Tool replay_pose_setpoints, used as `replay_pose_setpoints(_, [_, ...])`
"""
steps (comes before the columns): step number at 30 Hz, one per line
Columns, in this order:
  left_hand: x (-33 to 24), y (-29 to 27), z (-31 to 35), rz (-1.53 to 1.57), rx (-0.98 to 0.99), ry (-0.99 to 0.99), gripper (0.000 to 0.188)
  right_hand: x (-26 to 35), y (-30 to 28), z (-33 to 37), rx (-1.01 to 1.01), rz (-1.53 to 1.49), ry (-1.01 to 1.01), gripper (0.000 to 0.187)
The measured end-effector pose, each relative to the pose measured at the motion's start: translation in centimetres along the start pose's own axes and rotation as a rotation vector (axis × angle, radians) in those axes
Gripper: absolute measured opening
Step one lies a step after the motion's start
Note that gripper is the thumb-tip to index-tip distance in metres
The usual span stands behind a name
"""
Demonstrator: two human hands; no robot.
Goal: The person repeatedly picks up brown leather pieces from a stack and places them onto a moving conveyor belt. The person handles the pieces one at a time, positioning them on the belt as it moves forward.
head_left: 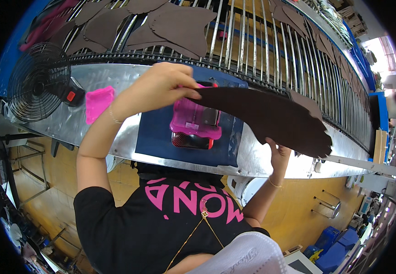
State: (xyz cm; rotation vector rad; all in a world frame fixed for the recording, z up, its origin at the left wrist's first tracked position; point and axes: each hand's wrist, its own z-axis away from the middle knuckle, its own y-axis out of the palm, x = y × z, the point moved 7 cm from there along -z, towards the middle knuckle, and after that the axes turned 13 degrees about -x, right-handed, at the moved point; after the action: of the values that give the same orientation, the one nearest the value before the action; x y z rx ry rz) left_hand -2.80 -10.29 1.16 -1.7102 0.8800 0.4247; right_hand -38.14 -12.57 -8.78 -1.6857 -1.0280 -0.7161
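Observation:
My left hand (161,84) pinches the left end of a long dark brown cut leather piece (266,116) and holds it flat above the workbench. My right hand (280,153) supports the same piece from below, near its jagged right end. Under the piece, a pink plastic tray (191,121) sits on top of a red-edged dark device (191,140), both on a dark blue mat (161,141) on the metal bench (262,160).
A roller conveyor of metal rods (252,41) runs behind the bench, carrying several more brown leather pieces (179,25). A black fan (36,82) stands at the left, with a pink cloth (98,102) beside it. Blue bins (335,246) stand on the floor at the lower right.

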Motion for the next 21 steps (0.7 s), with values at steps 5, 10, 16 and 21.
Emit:
replay_pose_setpoints(5, [-3.6,5.0,-2.2,-0.051,0.043,0.303,0.013,-0.4,-7.7,0.5,-0.064,0.006,0.223,0.009])
replay_pose_setpoints(10, [-6.2,7.0,-4.7,-0.032,-0.002,0.325,0.018,1.8,-12.6,-0.2,-0.229,-0.339,0.199,0.010])
replay_pose_setpoints(16, [-2.8,-1.0,-5.5,0.087,-0.280,0.005,0.038,-0.2,-8.9,-8.1,-0.291,-0.313,0.337,0.036])
replay_pose_setpoints(21, [2.2,-4.8,-1.1,0.160,-0.413,-0.212,0.035,-4.6,-0.9,-17.5,-0.090,-0.331,0.333,0.046])
